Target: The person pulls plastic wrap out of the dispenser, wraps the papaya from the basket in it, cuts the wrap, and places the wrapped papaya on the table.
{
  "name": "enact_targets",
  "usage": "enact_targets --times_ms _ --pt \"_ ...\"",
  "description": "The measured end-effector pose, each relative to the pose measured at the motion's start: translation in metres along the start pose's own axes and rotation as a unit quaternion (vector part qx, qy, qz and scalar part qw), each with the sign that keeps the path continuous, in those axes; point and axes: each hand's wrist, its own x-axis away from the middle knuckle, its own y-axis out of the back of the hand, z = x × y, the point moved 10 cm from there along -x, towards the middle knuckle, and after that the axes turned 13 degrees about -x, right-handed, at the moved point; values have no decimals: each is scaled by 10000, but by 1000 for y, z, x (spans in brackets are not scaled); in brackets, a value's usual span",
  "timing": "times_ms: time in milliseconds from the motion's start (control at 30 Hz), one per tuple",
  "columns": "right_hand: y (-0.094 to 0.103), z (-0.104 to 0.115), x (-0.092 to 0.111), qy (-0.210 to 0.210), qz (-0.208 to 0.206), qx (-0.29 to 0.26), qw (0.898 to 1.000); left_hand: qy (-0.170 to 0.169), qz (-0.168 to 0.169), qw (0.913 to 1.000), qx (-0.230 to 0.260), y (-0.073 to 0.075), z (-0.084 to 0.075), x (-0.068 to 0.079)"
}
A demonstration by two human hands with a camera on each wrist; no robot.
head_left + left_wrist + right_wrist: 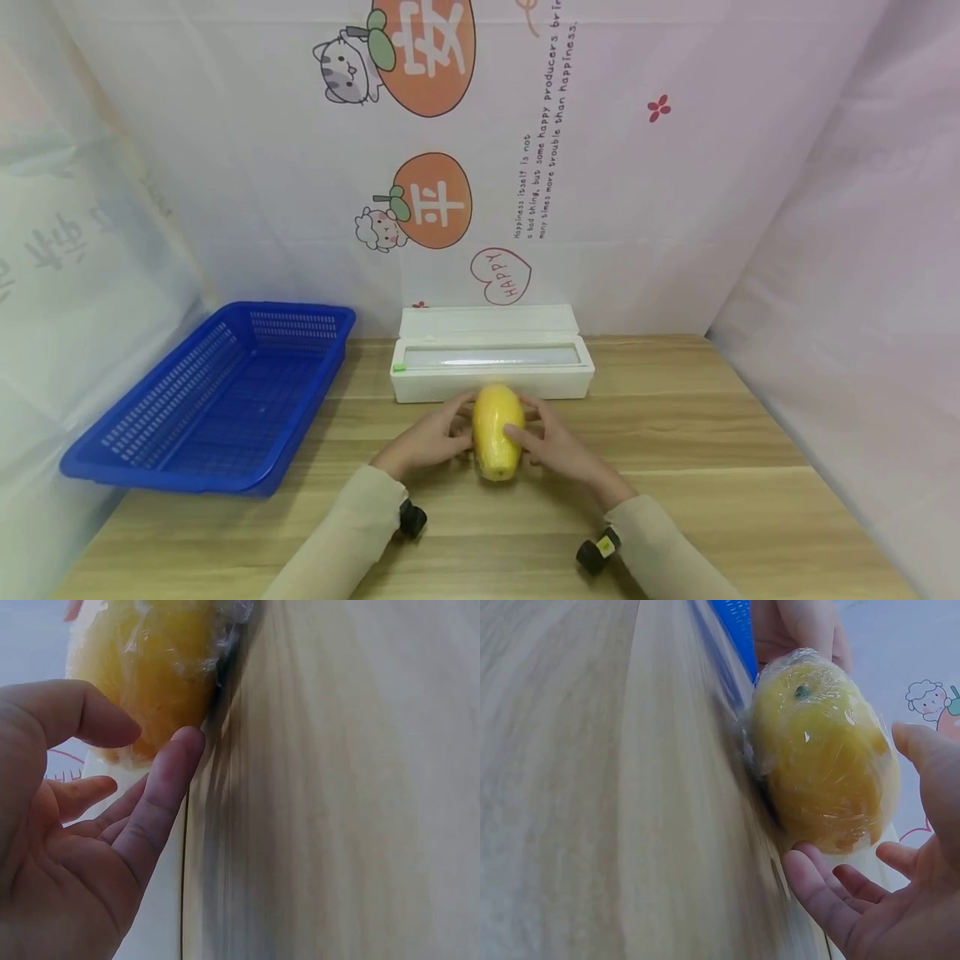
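Note:
A yellow papaya (498,429) in clear plastic film lies lengthwise on the wooden table, between both hands. My left hand (433,433) is at its left side; in the left wrist view the thumb and forefinger (169,776) extend near the fruit, with no firm grip visible. On the right side, my right hand (558,446) has its thumb over the papaya's edge and its other fingers loosely spread. The right wrist view shows a small dark green spot on the end of the wrapped papaya (821,761). Contact of the hidden fingertips cannot be told.
Right behind the papaya stands a long white box (491,385) with its lid raised and a roll of film inside. A blue plastic basket (273,454) stands at the left. Printed white cloth (615,208) hangs behind the table (720,508) and along its sides.

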Motion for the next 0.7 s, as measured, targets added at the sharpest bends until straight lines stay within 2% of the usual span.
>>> enact_targets --times_ms 167,267,533,700 --pt "0 -3 1 -30 140 -138 9998 293 23 9996 41 4 6 6" --pt "1 -4 1 -64 191 -213 9996 359 38 9993 65 6 7 8" --pt "1 -4 1 -116 344 -288 9989 74 -84 9999 26 9 2 10" --pt "-2 -5 1 -173 468 -287 9983 57 -129 9999 11 11 1 12"
